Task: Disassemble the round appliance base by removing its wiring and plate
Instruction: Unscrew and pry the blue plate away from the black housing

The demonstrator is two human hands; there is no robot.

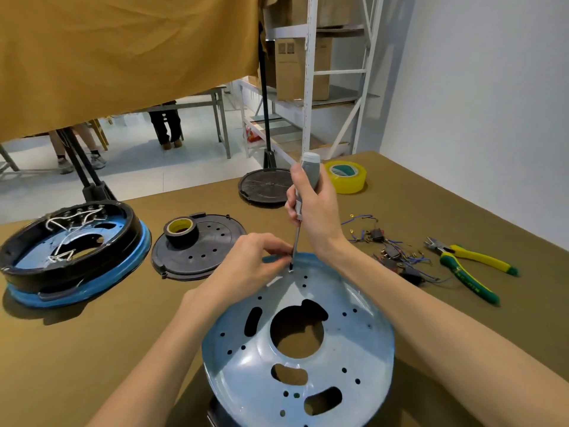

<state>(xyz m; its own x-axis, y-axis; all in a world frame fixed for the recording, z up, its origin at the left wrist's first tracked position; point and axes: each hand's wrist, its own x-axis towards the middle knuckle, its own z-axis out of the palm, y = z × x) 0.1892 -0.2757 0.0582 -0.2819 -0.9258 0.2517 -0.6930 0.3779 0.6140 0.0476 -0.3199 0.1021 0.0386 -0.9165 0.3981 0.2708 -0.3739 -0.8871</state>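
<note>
Now unscrewing the metal plate

Now the right hand (311, 208) grips the grey screwdriver (303, 192) upright, with its tip on a screw near the far edge of the blue metal plate (308, 349). The left hand (255, 266) pinches the plate's far rim just beside the tip. The plate lies on the table (123, 334), near the person. It looks thin, stiff and light, maybe with sharp edges, so holding the rim seems best.

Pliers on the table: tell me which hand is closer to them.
Right. The right hand grips the screwdriver just left of the pliers; the left hand rests farther left, on the metal plate.
</note>
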